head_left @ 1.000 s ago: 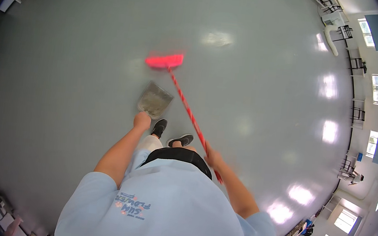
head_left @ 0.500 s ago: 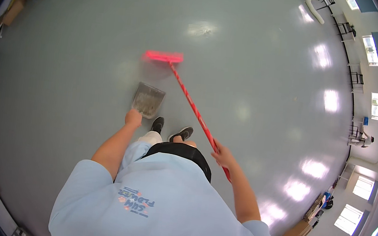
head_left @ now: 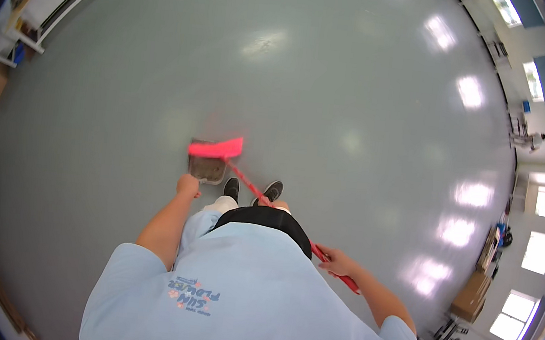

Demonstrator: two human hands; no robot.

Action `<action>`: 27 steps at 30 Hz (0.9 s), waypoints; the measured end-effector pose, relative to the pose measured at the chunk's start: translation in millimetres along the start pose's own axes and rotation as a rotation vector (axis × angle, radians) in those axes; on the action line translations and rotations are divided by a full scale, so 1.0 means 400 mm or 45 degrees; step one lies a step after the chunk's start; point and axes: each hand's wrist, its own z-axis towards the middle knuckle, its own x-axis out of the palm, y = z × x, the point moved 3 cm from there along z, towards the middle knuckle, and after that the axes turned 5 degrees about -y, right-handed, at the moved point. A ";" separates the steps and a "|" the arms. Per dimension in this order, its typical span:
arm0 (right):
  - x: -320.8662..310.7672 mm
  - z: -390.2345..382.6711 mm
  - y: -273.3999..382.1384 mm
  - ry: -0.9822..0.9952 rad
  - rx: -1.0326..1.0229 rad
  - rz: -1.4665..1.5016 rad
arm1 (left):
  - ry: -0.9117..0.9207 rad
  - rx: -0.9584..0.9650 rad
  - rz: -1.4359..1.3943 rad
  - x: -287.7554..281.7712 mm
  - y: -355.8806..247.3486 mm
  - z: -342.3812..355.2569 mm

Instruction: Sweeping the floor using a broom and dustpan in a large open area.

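Observation:
My right hand [head_left: 337,263] is wrapped round the red handle of a broom [head_left: 216,147]. The handle slants left across the front of my body, partly hidden by my waist. Its bright pink-red head lies over the far edge of a grey dustpan [head_left: 207,170] on the floor. My left hand [head_left: 188,186] is closed at the near side of the dustpan, gripping it there; the grip itself is mostly hidden by the fingers. Both dark shoes [head_left: 268,192] stand just right of the dustpan.
Smooth grey-green floor [head_left: 334,96] stretches all round, with bright window reflections at right. White shelving [head_left: 69,6] lines the far left. A cardboard box [head_left: 470,294] stands by the right wall, and a person [head_left: 526,140] is far off at right.
The broom head has come nearer, from beyond the dustpan to over its far edge. My right hand has moved back and right with the handle. The left hand still grips the dustpan.

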 end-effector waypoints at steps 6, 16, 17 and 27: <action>0.023 -0.145 -0.043 -0.014 0.071 0.084 | 0.034 -0.007 -0.075 0.033 0.018 0.000; 0.331 -0.063 -0.369 -0.674 0.272 0.515 | 0.213 -0.083 -0.026 0.044 0.068 0.056; 0.358 -0.054 -0.378 -0.807 0.192 0.356 | 0.187 -0.090 -0.011 0.036 0.080 0.056; 0.348 0.099 -0.522 -0.982 0.234 -0.094 | -0.161 0.301 0.329 0.010 -0.011 0.020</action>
